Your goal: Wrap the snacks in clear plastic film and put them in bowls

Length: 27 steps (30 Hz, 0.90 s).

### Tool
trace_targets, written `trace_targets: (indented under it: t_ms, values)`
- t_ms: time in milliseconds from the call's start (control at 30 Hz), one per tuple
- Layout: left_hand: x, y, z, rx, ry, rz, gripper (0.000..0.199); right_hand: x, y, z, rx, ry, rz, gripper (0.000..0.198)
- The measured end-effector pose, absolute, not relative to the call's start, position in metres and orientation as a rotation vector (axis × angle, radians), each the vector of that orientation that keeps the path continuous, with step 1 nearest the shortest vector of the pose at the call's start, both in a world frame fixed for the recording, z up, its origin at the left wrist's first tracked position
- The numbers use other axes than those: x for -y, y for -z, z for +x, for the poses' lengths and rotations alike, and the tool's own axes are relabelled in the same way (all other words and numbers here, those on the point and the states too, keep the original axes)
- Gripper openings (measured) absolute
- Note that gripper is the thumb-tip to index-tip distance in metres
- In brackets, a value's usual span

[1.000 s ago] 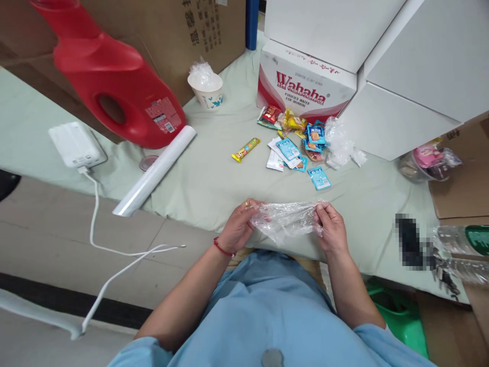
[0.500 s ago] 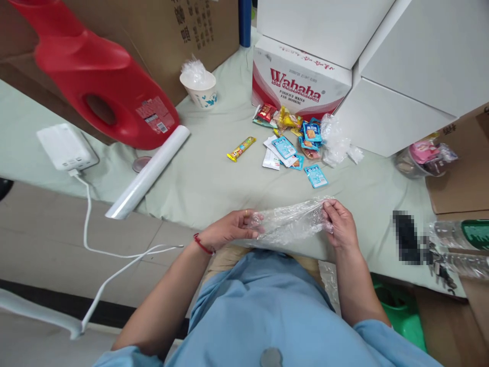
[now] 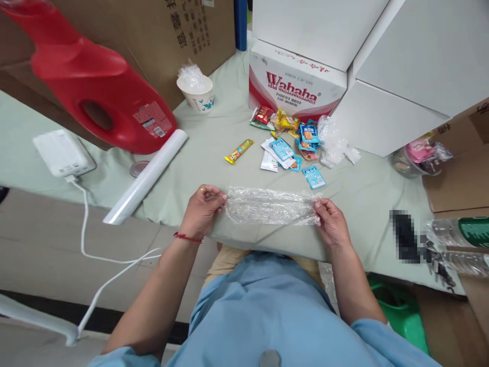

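A crinkled strip of clear plastic film (image 3: 271,206) stretches between my two hands over the front edge of the cloth-covered table (image 3: 202,168). My left hand (image 3: 204,206) pinches its left end between thumb and fingers. At the right end, my right hand (image 3: 331,220) grips the film the same way. Beyond the film lie a yellow snack packet (image 3: 239,151) and a single blue sachet (image 3: 314,177). Behind them is a pile with more blue sachets (image 3: 281,149), a red packet (image 3: 263,116) and a crumpled clear plastic bag (image 3: 331,142).
At left stand a red jug (image 3: 130,92), a white roll (image 3: 147,176) and a white power bank (image 3: 64,153) with a cable. A paper cup (image 3: 196,94) holds crumpled plastic. A Wahaha carton (image 3: 296,84) stands behind. Clear bottles (image 3: 445,232) and keys (image 3: 441,270) lie at right.
My left hand has moved left and up and now pinches the film's end. The film, bunched and slanted before, is drawn out wider and flatter. My right hand has barely moved.
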State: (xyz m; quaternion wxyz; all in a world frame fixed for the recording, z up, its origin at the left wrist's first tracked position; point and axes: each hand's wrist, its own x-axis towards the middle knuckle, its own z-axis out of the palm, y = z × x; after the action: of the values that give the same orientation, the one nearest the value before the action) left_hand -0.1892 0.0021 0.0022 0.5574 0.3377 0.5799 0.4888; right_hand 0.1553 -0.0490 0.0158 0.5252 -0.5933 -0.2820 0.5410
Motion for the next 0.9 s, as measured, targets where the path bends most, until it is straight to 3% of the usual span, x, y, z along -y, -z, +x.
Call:
trace_targets:
  t_ms: [200,300,433,667,767,900]
  values:
    - [0.02,-0.006,-0.192,-1.859,-1.475,1.353,0.025,0.055,-0.009,0.153,0.717,-1.336,-1.391,0.042]
    - [0.04,-0.028,-0.171,-1.636,-1.533,1.598,0.01,0.055,-0.011,0.149,0.751,-1.361,-1.394,0.045]
    - [0.055,-0.043,-0.13,-1.253,-1.268,1.545,0.002,0.055,-0.019,0.141,0.897,-1.301,-1.405,0.045]
    - [0.043,-0.02,-0.072,-0.961,-0.892,1.26,0.018,0.073,-0.019,0.131,1.183,-1.2,-1.372,0.04]
    - [0.036,-0.015,-0.06,-0.936,-0.855,1.091,0.032,0.082,-0.018,0.13,1.424,-1.097,-1.35,0.028]
    - [0.032,-0.012,-0.056,-0.912,-0.9,0.935,0.039,0.086,-0.02,0.13,1.661,-0.957,-1.277,0.029]
